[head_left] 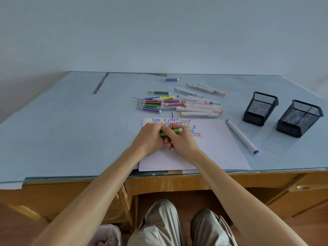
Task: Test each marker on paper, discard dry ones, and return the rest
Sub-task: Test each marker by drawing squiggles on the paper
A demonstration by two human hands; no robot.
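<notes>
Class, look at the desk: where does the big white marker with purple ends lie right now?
The white purple-tipped marker lies slanted on the desk, just off the right edge of the paper, left of the two black mesh holders.

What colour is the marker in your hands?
Green with pale stripes, white end; the marker shows in the head view.

Soft, even daylight fills the scene and casts only faint shadows under my hands. The glass-topped blue desk point(71, 121) beyond my left hand point(150, 137) shows mild sheen, no harsh glare. Straight edges bow toward the frame's borders; focus stays fairly sharp throughout.
</notes>
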